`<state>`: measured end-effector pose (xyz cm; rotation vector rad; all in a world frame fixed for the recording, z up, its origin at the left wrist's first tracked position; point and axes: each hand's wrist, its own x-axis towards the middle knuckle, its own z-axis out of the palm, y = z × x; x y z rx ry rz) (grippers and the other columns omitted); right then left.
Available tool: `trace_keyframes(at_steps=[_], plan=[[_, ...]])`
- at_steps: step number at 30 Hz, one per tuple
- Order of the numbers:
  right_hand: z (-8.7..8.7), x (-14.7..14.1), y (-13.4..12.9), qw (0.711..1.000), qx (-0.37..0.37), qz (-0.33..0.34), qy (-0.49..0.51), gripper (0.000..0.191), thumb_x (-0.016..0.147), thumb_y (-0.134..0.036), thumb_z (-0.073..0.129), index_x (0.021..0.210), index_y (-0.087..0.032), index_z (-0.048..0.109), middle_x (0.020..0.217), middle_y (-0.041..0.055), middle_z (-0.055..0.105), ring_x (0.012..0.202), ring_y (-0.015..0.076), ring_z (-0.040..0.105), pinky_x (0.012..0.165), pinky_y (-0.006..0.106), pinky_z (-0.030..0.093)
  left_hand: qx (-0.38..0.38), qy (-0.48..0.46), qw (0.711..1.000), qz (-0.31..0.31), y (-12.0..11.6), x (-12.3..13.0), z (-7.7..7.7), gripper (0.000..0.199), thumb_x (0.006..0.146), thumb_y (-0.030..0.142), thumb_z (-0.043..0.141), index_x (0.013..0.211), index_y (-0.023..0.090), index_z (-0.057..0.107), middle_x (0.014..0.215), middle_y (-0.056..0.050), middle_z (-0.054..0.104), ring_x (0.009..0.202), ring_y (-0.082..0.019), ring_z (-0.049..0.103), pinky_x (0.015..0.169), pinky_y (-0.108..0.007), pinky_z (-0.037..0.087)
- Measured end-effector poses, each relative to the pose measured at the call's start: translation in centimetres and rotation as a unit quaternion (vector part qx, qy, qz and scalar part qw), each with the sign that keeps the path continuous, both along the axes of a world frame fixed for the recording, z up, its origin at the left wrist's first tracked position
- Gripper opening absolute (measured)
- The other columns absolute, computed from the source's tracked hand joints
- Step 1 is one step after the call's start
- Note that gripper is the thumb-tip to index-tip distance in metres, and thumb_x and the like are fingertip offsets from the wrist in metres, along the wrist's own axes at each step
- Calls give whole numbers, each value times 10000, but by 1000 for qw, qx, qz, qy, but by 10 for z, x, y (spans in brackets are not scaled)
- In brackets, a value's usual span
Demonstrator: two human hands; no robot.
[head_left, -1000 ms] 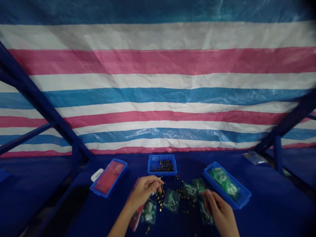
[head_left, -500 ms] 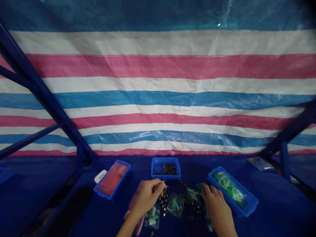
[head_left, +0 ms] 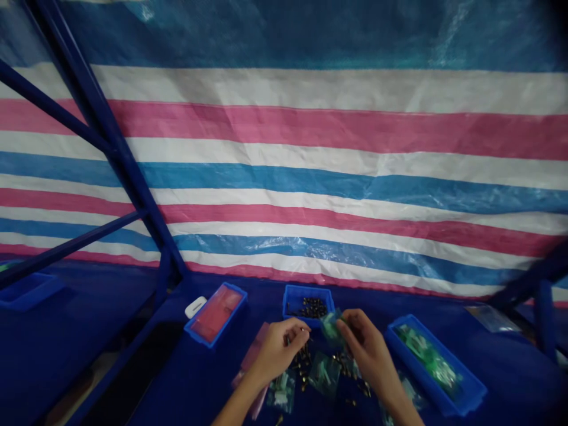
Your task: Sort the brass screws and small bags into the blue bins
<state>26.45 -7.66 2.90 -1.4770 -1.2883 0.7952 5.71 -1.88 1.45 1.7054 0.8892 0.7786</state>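
1. The hands sit together at the centre of the clock, with 12 o'clock pointing away from the person. They are close but not touching, with only a narrow gap between the fingertips, just in front of the bin.
2. The left hand [head_left: 277, 349] pinches a small brass fitting [head_left: 303, 330] between its fingertips.
3. The right hand [head_left: 366, 349] holds a small clear green-tinted bag [head_left: 332, 326] by its edge, up off the table.
4. At 12 o'clock, a blue plastic bin [head_left: 308, 299] of dark brass fittings stands near the far table edge, with the held bag overlapping its near rim.
5. Below the hands at 6 o'clock, loose brass fittings [head_left: 304, 364] lie scattered among filled clear bags [head_left: 325, 374], on a dark blue table cover [head_left: 510, 367].
6. At 9 o'clock, a pink bag [head_left: 252, 367] lies beneath the left wrist. Beyond it, a blue tray lined with red [head_left: 216, 315] stands just beside a small white box [head_left: 195, 307].
7. At 3 o'clock, a long blue tray [head_left: 432, 364] holds green-tinted bags, well apart from the right hand.
8. At 2 o'clock, a clear packet [head_left: 491, 318] lies near the far edge, its surface too blurred to read.
9. Behind the table edge hangs a striped tarpaulin [head_left: 310, 177], crossed at the left by a blue steel frame [head_left: 106, 136].
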Motion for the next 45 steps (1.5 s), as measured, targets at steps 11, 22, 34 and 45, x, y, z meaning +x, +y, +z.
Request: trace_keyframes(at_steps=[11, 22, 34, 45], plan=[[-40, -46, -2, 964, -72, 150, 207, 342, 889, -527, 568, 820, -196, 517, 592, -33, 588, 476, 106, 538, 457, 204, 403, -61, -28, 998, 7, 1, 2, -15, 470, 913, 555, 485, 662, 157, 487, 587, 48, 395, 537, -102, 468, 499, -194, 329], [-39, -33, -6, 995, 51, 76, 32, 213, 885, -407, 597, 867, -198, 638, 847, 43, 636, 789, 179, 600, 697, 251, 479, -3, -65, 998, -13, 4, 0, -13, 225, 855, 343, 666, 777, 139, 723, 769, -27, 628, 726, -141, 569, 627, -218, 381], [-35, -19, -3, 994, 77, 71, -9, 166, 857, -375, 633, 885, -231, 711, 1077, 78, 645, 1030, 239, 599, 899, 314, 474, 12, -62, 998, 17, 3, 4, -20, 127, 741, 260, 763, 764, 143, 721, 860, -36, 638, 711, -125, 538, 600, -215, 364], [-36, -32, -6, 992, -25, 100, 76, 345, 858, -517, 604, 895, -180, 672, 782, 28, 662, 779, 199, 604, 717, 263, 480, -76, -5, 997, -10, 3, 3, -25, 430, 707, 519, 762, 686, 113, 619, 604, 26, 519, 581, -99, 435, 540, -208, 294]])
